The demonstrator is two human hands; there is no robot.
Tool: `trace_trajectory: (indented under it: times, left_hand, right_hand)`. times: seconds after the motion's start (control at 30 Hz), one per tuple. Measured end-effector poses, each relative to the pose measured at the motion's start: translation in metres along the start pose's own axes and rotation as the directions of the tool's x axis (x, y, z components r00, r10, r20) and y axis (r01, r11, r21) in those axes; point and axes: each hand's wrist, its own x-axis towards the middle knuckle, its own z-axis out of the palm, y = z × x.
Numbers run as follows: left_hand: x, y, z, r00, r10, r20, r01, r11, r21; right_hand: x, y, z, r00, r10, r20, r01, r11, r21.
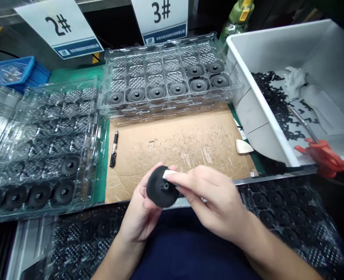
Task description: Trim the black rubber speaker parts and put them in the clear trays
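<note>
My left hand (143, 208) holds a round black plastic disc (157, 192) by its edge, its face with a small raised centre hub turned up toward me. Pinched between the fingers of my right hand (209, 198) is a small white piece (168, 173), pressed against the disc's upper face near the rim. Most of the white piece is hidden by the fingers, so its exact kind does not show. Both hands are above the near edge of a brown cardboard sheet (172, 144).
A clear tray (172, 103) with black discs stands behind the cardboard, another tray (93, 171) at left. On the cardboard lie a pen (114, 149) and a cream wedge (243, 146). A white bin (259, 105) with small black parts and an orange-handled tool (320, 153) are at right.
</note>
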Motion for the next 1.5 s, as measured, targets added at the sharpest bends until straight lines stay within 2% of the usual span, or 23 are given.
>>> trace_trajectory:
  times: [0.07, 0.13, 0.17, 0.27, 0.33, 0.47, 0.57, 0.67, 0.77, 0.83, 0.9, 0.97, 1.03, 1.1, 1.17, 1.23, 1.3, 1.37, 1.4, 1.5]
  left_hand:
    - [-0.001, 0.002, 0.001, 1.0, 0.008, -0.01, -0.008, 1.0, 0.013]
    - [-0.002, 0.005, 0.001, 1.0, 0.001, -0.018, -0.001, 1.0, 0.007]
    - [-0.002, 0.006, 0.001, 1.0, 0.002, -0.02, -0.002, 1.0, -0.001]
    - [-0.003, 0.007, 0.003, 0.999, 0.035, 0.001, -0.035, 0.999, -0.018]
    - [-0.004, 0.008, 0.005, 0.999, 0.048, 0.025, -0.047, 0.999, -0.025]
    - [-0.005, 0.011, 0.007, 0.998, 0.033, 0.047, -0.032, 0.999, -0.014]
    - [-0.005, 0.01, 0.007, 0.998, 0.047, 0.039, -0.046, 0.999, -0.018]
    - [-0.004, 0.006, 0.004, 1.0, 0.03, 0.001, -0.03, 0.999, -0.031]
    - [-0.001, 0.002, -0.001, 0.998, -0.039, -0.053, 0.033, 0.995, -0.099]
    - [0.001, 0.0, -0.003, 0.995, -0.071, -0.072, 0.06, 0.987, -0.15]
    - [0.002, -0.003, -0.001, 0.995, -0.068, -0.075, 0.055, 0.984, -0.172]
    - [0.002, -0.007, 0.006, 0.997, -0.035, -0.072, 0.023, 0.987, -0.156]
    - [0.001, -0.01, 0.015, 0.996, -0.053, -0.066, 0.045, 0.992, -0.115]
    - [-0.001, -0.011, 0.023, 0.992, -0.113, -0.058, 0.108, 0.991, -0.073]
    - [-0.001, -0.01, 0.028, 0.994, -0.094, -0.052, 0.091, 0.994, -0.065]
    - [-0.002, -0.008, 0.031, 0.998, -0.028, -0.052, 0.024, 0.998, -0.064]
    - [-0.003, -0.007, 0.035, 0.999, -0.021, -0.036, 0.02, 0.999, -0.028]
    - [-0.006, -0.005, 0.039, 0.996, -0.064, -0.06, 0.067, 0.996, 0.05]
    - [-0.007, -0.003, 0.041, 0.993, -0.078, -0.088, 0.086, 0.992, 0.09]
    - [-0.011, 0.002, 0.044, 0.982, -0.149, -0.113, 0.168, 0.969, 0.183]
  right_hand:
    - [-0.001, 0.001, 0.002, 0.995, 0.057, 0.085, -0.063, 0.995, 0.073]
    - [-0.006, 0.005, 0.001, 0.968, 0.159, 0.194, -0.19, 0.971, 0.149]
    - [-0.009, 0.007, 0.0, 0.956, 0.208, 0.206, -0.246, 0.953, 0.175]
    - [-0.018, 0.014, 0.0, 0.936, 0.345, 0.066, -0.351, 0.911, 0.218]
    - [-0.021, 0.015, 0.001, 0.922, 0.388, -0.01, -0.375, 0.896, 0.237]
    - [-0.019, 0.011, 0.001, 0.922, 0.384, -0.044, -0.368, 0.908, 0.202]
    - [-0.016, 0.016, 0.006, 0.927, 0.356, -0.121, -0.34, 0.931, 0.133]
    - [-0.018, 0.042, 0.025, 0.935, 0.32, -0.153, -0.321, 0.947, 0.018]
    - [-0.023, 0.077, 0.044, 0.952, 0.298, -0.068, -0.302, 0.951, -0.06]
    - [-0.022, 0.088, 0.046, 0.953, 0.303, -0.032, -0.304, 0.95, -0.068]
    - [-0.017, 0.079, 0.037, 0.947, 0.317, -0.045, -0.32, 0.945, -0.068]
    - [-0.01, 0.052, 0.025, 0.946, 0.301, -0.122, -0.309, 0.949, -0.056]
    - [-0.003, 0.018, 0.015, 0.957, 0.174, -0.232, -0.19, 0.981, -0.048]
    - [0.001, -0.009, 0.01, 0.985, -0.007, -0.17, -0.006, 0.997, -0.071]
    - [0.005, -0.023, 0.009, 0.997, -0.075, -0.013, 0.074, 0.996, -0.056]
    - [0.009, -0.026, 0.009, 0.996, -0.064, 0.057, 0.067, 0.997, -0.049]
    - [0.014, -0.024, 0.011, 0.996, -0.081, -0.043, 0.077, 0.992, -0.095]
    - [0.016, -0.021, 0.016, 0.977, -0.153, -0.146, 0.133, 0.982, -0.137]
    - [0.015, -0.02, 0.018, 0.97, -0.196, -0.143, 0.178, 0.976, -0.127]
    - [0.008, -0.02, 0.022, 0.965, -0.261, -0.014, 0.262, 0.965, 0.03]
